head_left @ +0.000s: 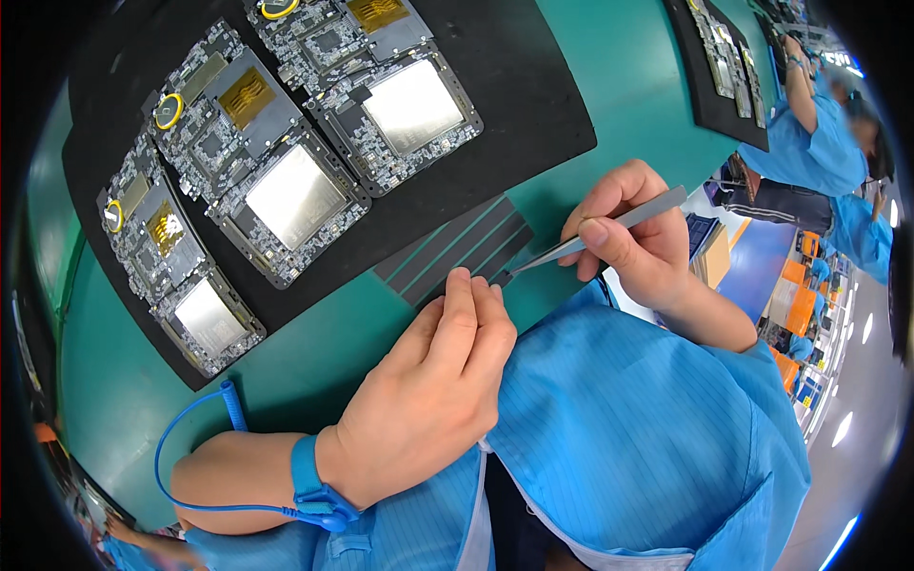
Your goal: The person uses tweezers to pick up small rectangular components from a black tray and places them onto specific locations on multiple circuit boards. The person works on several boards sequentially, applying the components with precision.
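My right hand [643, 233] grips a pair of grey metal tweezers [609, 225], which point down and left. Their tips meet a small dark piece [502, 278] right beside my left fingertips. My left hand [428, 381] has its fingers drawn together over the near edge of a sheet of dark grey strips [466, 243]; whatever they pinch is hidden. Thin green lines part the strips. Around my left wrist runs a blue wrist strap [309, 476] with a cord.
Beyond my hands, a black mat [514, 105] on the green table [609, 57] carries several circuit boards [295, 195] with silver shields and yellow-ringed coin cells. Another mat with boards [728, 67] lies at the far right, near a co-worker in blue [809, 143].
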Available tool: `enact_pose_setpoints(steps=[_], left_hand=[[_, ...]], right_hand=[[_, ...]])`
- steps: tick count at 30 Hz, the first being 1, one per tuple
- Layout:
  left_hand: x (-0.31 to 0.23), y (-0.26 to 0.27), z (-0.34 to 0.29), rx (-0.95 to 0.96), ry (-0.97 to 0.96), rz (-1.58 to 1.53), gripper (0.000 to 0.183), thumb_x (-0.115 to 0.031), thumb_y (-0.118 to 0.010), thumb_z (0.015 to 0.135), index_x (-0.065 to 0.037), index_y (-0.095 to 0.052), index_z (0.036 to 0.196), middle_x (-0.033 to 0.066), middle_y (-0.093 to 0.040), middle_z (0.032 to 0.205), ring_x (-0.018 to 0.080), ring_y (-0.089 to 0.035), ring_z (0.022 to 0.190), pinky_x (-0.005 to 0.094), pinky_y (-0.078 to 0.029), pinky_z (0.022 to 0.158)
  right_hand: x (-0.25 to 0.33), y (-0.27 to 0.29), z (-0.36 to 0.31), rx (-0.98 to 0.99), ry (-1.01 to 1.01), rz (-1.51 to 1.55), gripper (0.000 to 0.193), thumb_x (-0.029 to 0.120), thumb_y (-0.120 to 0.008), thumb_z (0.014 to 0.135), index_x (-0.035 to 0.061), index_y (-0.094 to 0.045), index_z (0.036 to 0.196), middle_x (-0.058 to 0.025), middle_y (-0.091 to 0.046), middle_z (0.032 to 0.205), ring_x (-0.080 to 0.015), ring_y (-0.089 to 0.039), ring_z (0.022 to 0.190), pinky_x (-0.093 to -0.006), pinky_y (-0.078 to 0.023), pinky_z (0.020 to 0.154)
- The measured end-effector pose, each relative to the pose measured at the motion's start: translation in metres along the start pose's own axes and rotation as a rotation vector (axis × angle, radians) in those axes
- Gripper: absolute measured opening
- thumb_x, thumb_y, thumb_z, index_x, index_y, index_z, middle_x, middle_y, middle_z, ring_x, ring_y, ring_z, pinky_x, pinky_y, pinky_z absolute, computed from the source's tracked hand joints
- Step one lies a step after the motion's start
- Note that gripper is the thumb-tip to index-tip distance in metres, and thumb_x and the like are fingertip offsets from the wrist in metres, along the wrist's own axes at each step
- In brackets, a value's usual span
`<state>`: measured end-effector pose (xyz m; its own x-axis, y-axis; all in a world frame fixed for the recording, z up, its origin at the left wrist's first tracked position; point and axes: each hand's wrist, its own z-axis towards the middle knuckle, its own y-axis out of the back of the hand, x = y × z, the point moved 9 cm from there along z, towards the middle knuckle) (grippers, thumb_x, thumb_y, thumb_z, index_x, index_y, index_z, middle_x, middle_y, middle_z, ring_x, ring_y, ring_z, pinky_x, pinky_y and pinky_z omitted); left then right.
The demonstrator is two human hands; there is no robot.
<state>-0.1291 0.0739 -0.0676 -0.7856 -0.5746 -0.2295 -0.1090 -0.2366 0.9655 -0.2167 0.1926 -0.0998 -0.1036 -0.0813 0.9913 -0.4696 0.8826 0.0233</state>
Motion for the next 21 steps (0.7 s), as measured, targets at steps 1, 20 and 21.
enact_pose_setpoints(steps=[1,20,21], left_hand=[[0.0,0.0,0.0,-0.001,-0.001,0.001,0.04,-0.007,-0.058,0.069,0.014,-0.061,0.103,0.0213,-0.056,0.106,0.0336,-0.055,0.104,0.0317,-0.051,0.085],[0.072,0.04,-0.05,-0.084,0.524,0.397,0.042,-0.017,-0.065,0.077,0.012,-0.059,0.107,0.0254,-0.058,0.106,0.0358,-0.058,0.1,0.0362,-0.051,0.079],[0.072,0.037,-0.049,-0.103,0.511,0.406,0.041,-0.017,-0.064,0.076,0.012,-0.059,0.106,0.0255,-0.058,0.106,0.0357,-0.058,0.1,0.0363,-0.051,0.08]], right_hand=[[0.001,-0.001,0.0,0.004,0.006,-0.006,0.015,0.008,-0.056,0.091,-0.001,-0.045,0.093,-0.0072,-0.058,0.077,-0.0067,-0.058,0.058,-0.0185,-0.046,0.049],[0.05,-0.076,0.116,-0.018,0.031,0.071,0.019,0.021,-0.046,0.097,0.0024,-0.046,0.1,-0.0125,-0.063,0.071,-0.0097,-0.054,0.048,-0.0185,-0.043,0.044],[0.047,-0.079,0.121,0.001,0.005,0.07,0.019,0.021,-0.049,0.096,0.0032,-0.047,0.1,-0.0111,-0.064,0.071,-0.0089,-0.056,0.05,-0.018,-0.043,0.045]])
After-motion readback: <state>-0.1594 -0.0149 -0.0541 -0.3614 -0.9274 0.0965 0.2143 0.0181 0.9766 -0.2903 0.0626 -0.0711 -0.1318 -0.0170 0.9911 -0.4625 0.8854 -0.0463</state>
